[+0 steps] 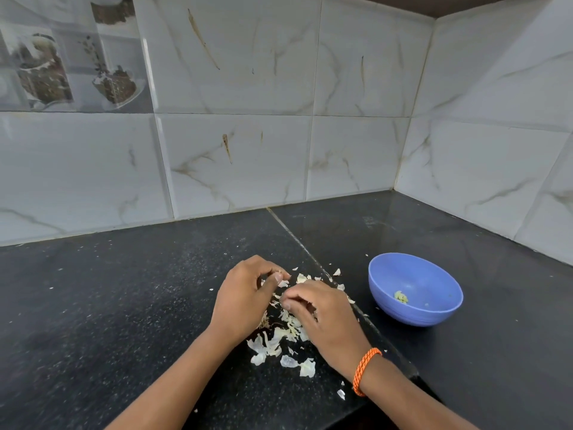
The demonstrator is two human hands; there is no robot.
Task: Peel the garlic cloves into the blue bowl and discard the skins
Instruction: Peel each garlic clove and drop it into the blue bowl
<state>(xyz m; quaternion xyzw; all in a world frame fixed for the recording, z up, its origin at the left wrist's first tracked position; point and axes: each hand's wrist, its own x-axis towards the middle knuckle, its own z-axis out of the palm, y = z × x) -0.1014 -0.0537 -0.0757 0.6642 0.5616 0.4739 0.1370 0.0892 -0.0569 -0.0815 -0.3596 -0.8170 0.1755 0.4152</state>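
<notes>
Left hand (245, 296) and right hand (322, 321) pinched together left of blue bowl (434, 315), contents hidden; skins (285, 336) papery, light; pinch edges.

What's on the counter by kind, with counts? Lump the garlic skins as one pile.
Blue bowl: 1
Peeled garlic in the bowl: 1 small cluster, cloves too small to count
Skin pile: 1
Hands: 2, left hand, right hand
Orange wristband: 1
Total: 6

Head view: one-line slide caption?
Both hands, left and right, work over garlic skins on black counter; blue bowl holds peeled garlic.
</notes>
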